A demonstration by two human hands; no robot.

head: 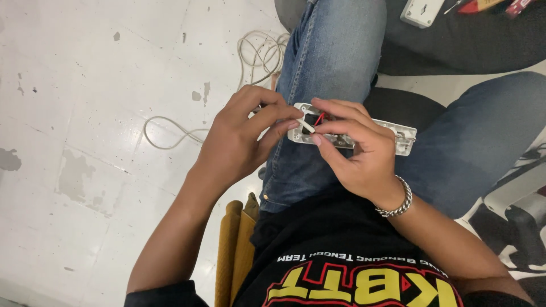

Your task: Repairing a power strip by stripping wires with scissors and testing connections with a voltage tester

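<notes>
Head view: left hand (239,136) pinches white wire (306,125) into open socket strip (352,136); right hand (358,153) grips strip; wiring seemingly unfinished, cover off.

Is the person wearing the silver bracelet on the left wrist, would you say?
No, the silver chain bracelet sits on the wrist of the right hand, which holds the open white power strip housing; the left hand's wrist is bare.
</notes>
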